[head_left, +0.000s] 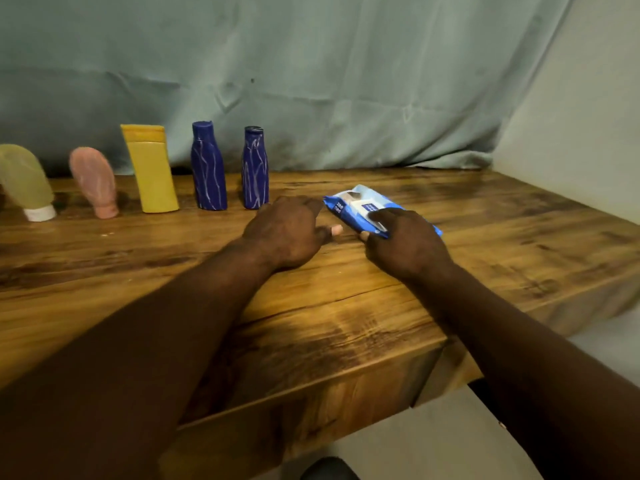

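Observation:
A flat blue and white packet of wipes lies on the wooden table, right of centre. My right hand grips its near right part, fingers curled over the top and thumb at the near edge. My left hand rests on the table just left of the packet. Its fingers are loosely bent and reach toward the packet's left end, and it holds nothing.
Along the back edge stand several containers: a green tube, a pink tube, a yellow bottle and two dark blue bottles. A grey-green cloth hangs behind. The table's front edge runs diagonally at lower right.

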